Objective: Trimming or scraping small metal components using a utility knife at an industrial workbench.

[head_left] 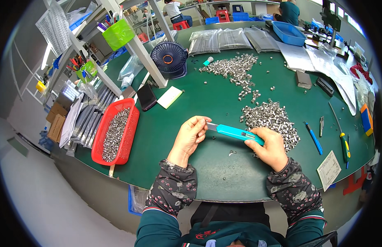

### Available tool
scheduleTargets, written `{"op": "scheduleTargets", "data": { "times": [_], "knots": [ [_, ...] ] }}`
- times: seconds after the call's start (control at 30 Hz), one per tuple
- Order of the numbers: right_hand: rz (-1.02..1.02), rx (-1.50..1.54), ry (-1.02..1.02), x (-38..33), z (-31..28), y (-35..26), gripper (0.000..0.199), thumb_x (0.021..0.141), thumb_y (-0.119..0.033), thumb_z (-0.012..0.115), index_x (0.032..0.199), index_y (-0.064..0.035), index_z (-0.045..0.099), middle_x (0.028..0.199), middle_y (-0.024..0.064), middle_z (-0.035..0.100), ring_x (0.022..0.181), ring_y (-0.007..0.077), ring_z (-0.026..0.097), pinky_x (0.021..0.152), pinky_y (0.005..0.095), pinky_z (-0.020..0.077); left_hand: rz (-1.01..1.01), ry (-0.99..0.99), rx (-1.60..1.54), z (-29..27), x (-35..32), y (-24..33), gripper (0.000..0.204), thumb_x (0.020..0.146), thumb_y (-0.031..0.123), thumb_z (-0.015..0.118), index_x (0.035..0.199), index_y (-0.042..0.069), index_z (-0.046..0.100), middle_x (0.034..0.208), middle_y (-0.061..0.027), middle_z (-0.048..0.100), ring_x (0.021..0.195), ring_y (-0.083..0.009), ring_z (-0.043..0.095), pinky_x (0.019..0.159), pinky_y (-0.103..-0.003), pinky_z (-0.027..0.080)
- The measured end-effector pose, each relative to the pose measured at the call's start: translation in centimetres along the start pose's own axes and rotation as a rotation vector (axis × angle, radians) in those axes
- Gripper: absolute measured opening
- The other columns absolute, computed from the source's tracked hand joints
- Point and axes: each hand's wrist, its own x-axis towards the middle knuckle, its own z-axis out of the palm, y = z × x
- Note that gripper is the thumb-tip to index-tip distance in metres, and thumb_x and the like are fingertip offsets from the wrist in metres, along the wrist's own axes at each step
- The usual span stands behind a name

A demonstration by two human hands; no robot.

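My right hand (270, 149) is wrapped round the teal handle of a utility knife (236, 132), its thumb lying along the handle near the slider. The knife's bare blade points left, toward my left hand (190, 136). There the thumb and forefinger are pinched together right at the blade's tip. Whatever small thing sits between those fingers is hidden. Close behind my right hand lies a pile of small shiny metal rings (268, 117). A second, looser heap of the same rings (232, 70) spreads farther back on the green table (199, 177).
At the left edge stands a red plastic basket (131, 138) of metal rings. A dark fan (169, 59), phone (146, 97) and yellow notepad (170, 97) lie beyond it. To the right are a blue pen-like tool (314, 140), a screwdriver (344, 146) and a paper card (329, 169).
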Motion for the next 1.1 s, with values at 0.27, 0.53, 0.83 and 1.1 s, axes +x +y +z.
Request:
{"op": "scheduleTargets", "data": {
  "times": [0.27,0.53,0.83,1.1],
  "knots": [
    [-0.156,-0.075,0.192,0.3,-0.1,-0.8,0.023,0.067,-0.019,0.067,0.083,-0.0055,0.057,0.064,0.0084,0.049,0.054,0.0256,0.051,0.048,0.0341,0.0396,-0.049,-0.015,-0.068,-0.8,0.1,-0.5,0.022,0.088,0.022,0.048,0.085,0.000,0.054,0.069,-0.0010,0.048,0.045,-0.0029,0.035,0.037,-0.014,0.027],
    [-0.125,-0.069,0.156,0.2,-0.1,-0.2,0.022,0.068,-0.019,0.067,0.082,-0.0053,0.058,0.063,0.0077,0.049,0.051,0.0238,0.050,0.046,0.0331,0.0387,-0.026,-0.010,-0.157,-0.1,-0.1,0.2,0.021,0.088,0.018,0.047,0.095,-0.001,0.053,0.077,-0.0049,0.053,0.051,-0.0034,0.037,0.037,-0.014,0.028],
    [-0.091,-0.063,0.109,0.2,-0.2,-0.3,0.022,0.069,-0.022,0.067,0.081,-0.0065,0.059,0.062,0.0076,0.050,0.052,0.0240,0.051,0.046,0.0338,0.0388,-0.001,0.013,-0.187,-0.1,0.1,0.3,0.017,0.086,0.011,0.048,0.100,0.002,0.054,0.076,-0.0041,0.051,0.053,-0.0046,0.038,0.039,-0.014,0.028],
    [-0.035,0.009,0.048,0.1,0.0,-0.1,0.024,0.068,-0.024,0.067,0.082,-0.0056,0.060,0.068,0.0088,0.055,0.058,0.0255,0.056,0.052,0.0341,0.0432,0.042,-0.024,-0.195,-0.4,0.2,-0.1,0.014,0.086,0.010,0.050,0.095,0.002,0.055,0.077,-0.0037,0.050,0.056,-0.0059,0.040,0.042,-0.016,0.030]
  ]
}}
